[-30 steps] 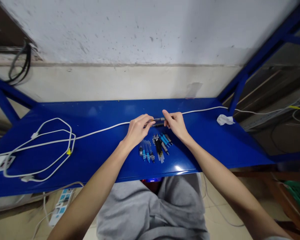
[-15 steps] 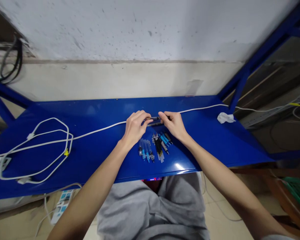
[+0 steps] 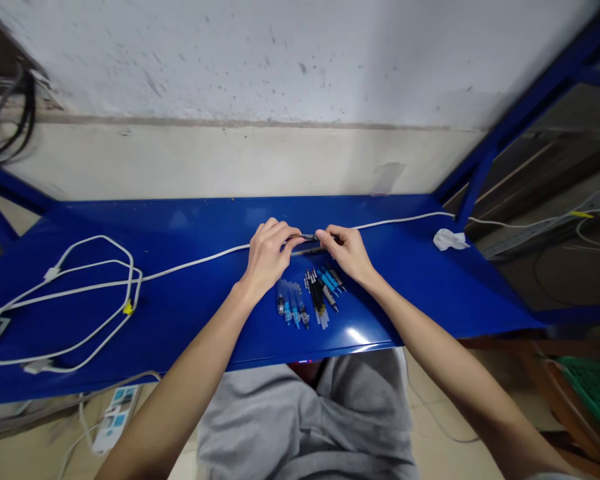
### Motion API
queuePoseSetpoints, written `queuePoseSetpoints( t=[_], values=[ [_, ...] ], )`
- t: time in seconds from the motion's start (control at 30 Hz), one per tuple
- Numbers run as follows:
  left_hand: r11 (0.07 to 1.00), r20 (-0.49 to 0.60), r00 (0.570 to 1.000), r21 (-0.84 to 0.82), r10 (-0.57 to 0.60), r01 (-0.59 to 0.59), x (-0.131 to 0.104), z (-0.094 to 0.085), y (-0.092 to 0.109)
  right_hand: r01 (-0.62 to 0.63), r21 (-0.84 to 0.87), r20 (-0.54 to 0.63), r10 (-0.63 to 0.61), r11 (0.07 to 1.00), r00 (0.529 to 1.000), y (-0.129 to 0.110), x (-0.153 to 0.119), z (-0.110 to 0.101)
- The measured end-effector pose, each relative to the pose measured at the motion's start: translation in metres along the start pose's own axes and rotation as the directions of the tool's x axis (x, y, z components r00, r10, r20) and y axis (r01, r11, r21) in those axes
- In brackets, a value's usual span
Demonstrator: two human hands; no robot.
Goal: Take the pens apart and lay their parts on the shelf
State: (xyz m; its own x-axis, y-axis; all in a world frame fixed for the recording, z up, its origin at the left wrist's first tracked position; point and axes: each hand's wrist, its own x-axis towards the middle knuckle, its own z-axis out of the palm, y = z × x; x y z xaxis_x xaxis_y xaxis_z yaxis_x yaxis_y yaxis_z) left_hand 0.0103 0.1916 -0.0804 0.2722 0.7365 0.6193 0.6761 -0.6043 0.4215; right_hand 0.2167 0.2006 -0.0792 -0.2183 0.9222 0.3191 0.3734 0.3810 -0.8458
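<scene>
A dark slim pen (image 3: 309,237) spans the gap between my two hands over the blue table. My left hand (image 3: 271,252) pinches its left end between thumb and fingers. My right hand (image 3: 346,251) has closed its fingertips round the right end. Just below, another slim pen (image 3: 307,251) lies on the table, its ends partly hidden by my hands. Nearer the front edge are several clear pen barrels (image 3: 293,303), several dark refills (image 3: 319,300), small metallic springs or tips (image 3: 307,279), and several blue and grey pen parts (image 3: 332,280).
A white cable (image 3: 195,265) crosses the blue table (image 3: 190,327) behind my hands and loops at the left. Crumpled white tissue (image 3: 450,239) lies at the right. A wall (image 3: 230,160) stands behind; blue frame bars (image 3: 475,180) rise at the sides.
Both hands keep their hold on the pen, with only slight finger movement. The camera view has shifted a little, so the cable loop appears farther left.
</scene>
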Motion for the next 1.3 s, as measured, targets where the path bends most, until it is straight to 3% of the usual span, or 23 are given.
queuePoseSetpoints(
  t=[0.17, 0.3, 0.63, 0.8, 1.0, 1.17, 1.3],
  values=[
    [1.000, -0.043, 0.999, -0.003, -0.009, 0.008, -0.001, -0.001, 0.004, 0.017, 0.064, -0.060, -0.013, 0.998, 0.998, -0.002, -0.002, 0.003],
    [0.998, -0.018, 0.999, 0.037, -0.046, 0.047, -0.001, -0.001, 0.003, 0.044, 0.119, -0.102, -0.031, 0.992, 0.994, -0.002, 0.000, 0.005],
    [0.999, -0.030, 0.999, -0.040, -0.030, 0.029, 0.000, -0.001, -0.006, 0.096, -0.114, -0.090, -0.106, 0.989, 0.990, -0.001, -0.001, 0.002],
    [1.000, 0.082, 0.997, -0.017, 0.014, -0.012, 0.001, -0.006, -0.003, 0.064, -0.080, -0.091, -0.071, 0.995, 0.993, 0.006, 0.004, -0.001],
    [1.000, 0.307, 0.951, 0.005, 0.020, -0.023, 0.003, -0.017, -0.012, 0.003, -0.063, 0.015, -0.002, 0.998, 1.000, 0.017, 0.010, -0.005],
    [1.000, 0.386, 0.922, -0.020, 0.027, -0.021, 0.003, -0.020, -0.014, 0.131, -0.276, 0.122, -0.101, 0.952, 0.987, 0.016, 0.009, -0.008],
    [0.998, 0.447, 0.892, -0.033, 0.066, -0.057, 0.002, -0.013, -0.009, 0.234, -0.348, 0.224, -0.161, 0.908, 0.961, 0.019, 0.011, -0.013]
  ],
)
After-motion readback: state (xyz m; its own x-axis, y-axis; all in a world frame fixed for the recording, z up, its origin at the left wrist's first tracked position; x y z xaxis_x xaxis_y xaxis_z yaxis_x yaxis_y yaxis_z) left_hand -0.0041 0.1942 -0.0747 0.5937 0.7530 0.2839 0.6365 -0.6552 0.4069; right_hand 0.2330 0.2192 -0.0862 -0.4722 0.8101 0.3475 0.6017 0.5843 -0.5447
